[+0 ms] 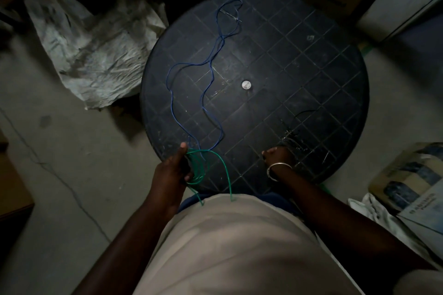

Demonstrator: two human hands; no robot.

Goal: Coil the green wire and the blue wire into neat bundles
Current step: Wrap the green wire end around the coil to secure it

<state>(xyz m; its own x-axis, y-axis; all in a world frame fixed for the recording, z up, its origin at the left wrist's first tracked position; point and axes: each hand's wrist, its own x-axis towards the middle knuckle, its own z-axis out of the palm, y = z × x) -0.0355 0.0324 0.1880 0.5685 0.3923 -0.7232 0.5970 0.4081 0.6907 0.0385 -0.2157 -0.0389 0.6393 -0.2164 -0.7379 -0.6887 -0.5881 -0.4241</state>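
Quick progress check from the wire tidy-up. The green wire [201,168] was mostly looped up in my left hand [172,172], low in the frame and a bit left of centre, right at the near edge of the round table [299,67]. My fingers were curled round the bundle with the thumb sticking up above it. It was several loops, not super tight. Two loose green tails hung off it down toward my shirt [227,234], so that one wasn't finished: those ends needed wrapping in or tucking.

The blue wire [172,103] hadn't been coiled at all. It lay sprawled over the left half of the table in a long wobbly loop, running from near the top centre of the frame down to just beside my left thumb. It looked like it crossed over the green there, but the room was dark, so don't quote me on that.

My right hand [275,154], the one with the bangle [279,164], was down on the near edge of the table, right of centre. The fingers looked bent, but honestly I couldn't tell if they had hold of anything.

So call it roughly half done. Green was nearly a bundle and blue was the whole job left.
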